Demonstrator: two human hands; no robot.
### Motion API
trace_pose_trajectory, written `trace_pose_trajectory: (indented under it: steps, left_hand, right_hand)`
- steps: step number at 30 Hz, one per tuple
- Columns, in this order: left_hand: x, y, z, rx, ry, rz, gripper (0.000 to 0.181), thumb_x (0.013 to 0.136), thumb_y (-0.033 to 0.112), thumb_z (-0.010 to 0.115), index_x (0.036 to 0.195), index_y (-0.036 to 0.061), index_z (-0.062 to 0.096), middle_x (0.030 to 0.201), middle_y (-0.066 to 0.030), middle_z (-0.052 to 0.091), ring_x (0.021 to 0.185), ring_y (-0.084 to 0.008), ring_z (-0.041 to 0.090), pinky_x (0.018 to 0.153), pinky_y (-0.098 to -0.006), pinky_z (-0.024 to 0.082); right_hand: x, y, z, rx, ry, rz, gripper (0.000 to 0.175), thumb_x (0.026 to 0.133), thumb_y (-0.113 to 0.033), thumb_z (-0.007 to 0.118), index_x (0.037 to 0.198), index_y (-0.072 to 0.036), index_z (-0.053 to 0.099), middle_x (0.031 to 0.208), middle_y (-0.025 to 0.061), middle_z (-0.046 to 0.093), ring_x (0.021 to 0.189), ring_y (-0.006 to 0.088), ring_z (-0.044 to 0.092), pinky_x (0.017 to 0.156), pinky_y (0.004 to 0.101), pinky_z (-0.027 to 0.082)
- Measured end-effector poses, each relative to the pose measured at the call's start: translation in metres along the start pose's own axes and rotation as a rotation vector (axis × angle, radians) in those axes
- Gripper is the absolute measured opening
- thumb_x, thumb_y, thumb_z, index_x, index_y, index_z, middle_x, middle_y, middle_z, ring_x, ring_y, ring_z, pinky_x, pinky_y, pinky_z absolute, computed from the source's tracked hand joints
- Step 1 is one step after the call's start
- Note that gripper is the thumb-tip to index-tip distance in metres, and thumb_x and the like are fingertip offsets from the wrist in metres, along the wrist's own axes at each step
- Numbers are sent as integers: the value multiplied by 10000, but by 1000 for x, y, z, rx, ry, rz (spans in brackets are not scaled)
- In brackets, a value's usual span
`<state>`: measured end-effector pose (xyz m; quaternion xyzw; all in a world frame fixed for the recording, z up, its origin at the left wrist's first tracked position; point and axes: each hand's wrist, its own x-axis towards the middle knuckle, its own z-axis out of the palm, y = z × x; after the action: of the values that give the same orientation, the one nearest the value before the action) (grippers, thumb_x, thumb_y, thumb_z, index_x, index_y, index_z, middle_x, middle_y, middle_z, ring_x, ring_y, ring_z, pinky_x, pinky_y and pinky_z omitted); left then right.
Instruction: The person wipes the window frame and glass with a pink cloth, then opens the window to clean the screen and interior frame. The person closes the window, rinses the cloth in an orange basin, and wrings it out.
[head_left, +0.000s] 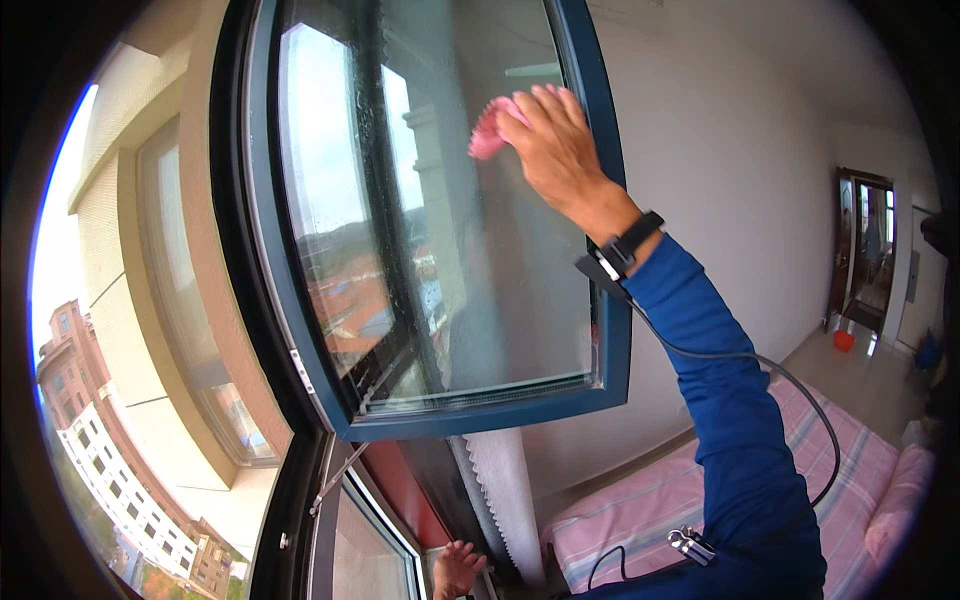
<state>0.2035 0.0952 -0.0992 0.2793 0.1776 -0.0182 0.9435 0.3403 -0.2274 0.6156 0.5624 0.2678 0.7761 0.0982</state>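
Note:
My right hand (559, 150), with a black strap at the wrist, holds a pink cloth (491, 129) against the glass pane (495, 247) of an opened window sash. The sash has a blue frame (615, 322); my hand is at the upper right of the pane, beside the frame's edge. Water drops and streaks show on the glass, along with reflections. Low in the view, my left hand (457, 568) has its fingers apart, near the lower window; nothing shows in it, and its wrist is cut off by the picture's rim.
A metal stay arm (337, 480) links the sash to the black outer frame. A white curtain (502, 495) hangs below. Behind stands a bed with a pink striped cover (637, 525). A black cable (814, 405) loops beside my right arm. A red bowl (844, 341) sits on the floor.

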Motion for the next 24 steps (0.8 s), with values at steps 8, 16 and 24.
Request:
trace_pose_trajectory:
  steps: [8, 16, 24]
  left_hand:
    - [24, -7, -31, 52, -80, -116, 270, 1056, 390, 471, 1080, 159, 609, 1210, -86, 589, 1001, -283, 541, 1104, -639, 415]
    - [-31, -34, -9, 35, 37, 29, 494, 1054, 381, 553, 1440, 76, 504, 1489, -139, 513, 1095, -248, 563, 1078, -531, 468]
    - [-103, -22, 15, -21, 30, 99, 497, 1004, 363, 640, 1375, 51, 531, 1388, -135, 574, 1104, -238, 588, 1019, -491, 510]
  right_hand:
    - [56, 111, -1, 163, 220, 97, 264, 940, -258, 588, 996, -70, 767, 951, 125, 733, 903, 308, 679, 813, 409, 543]
    - [-50, 85, 7, 51, -39, -15, 353, 1075, -183, 528, 1413, -183, 631, 1428, 61, 623, 1303, 315, 597, 1089, 409, 496]
    - [-126, -85, -47, 723, -126, 235, 485, 948, 61, 642, 1392, -133, 669, 1423, 109, 652, 1312, 309, 621, 1136, 408, 482]
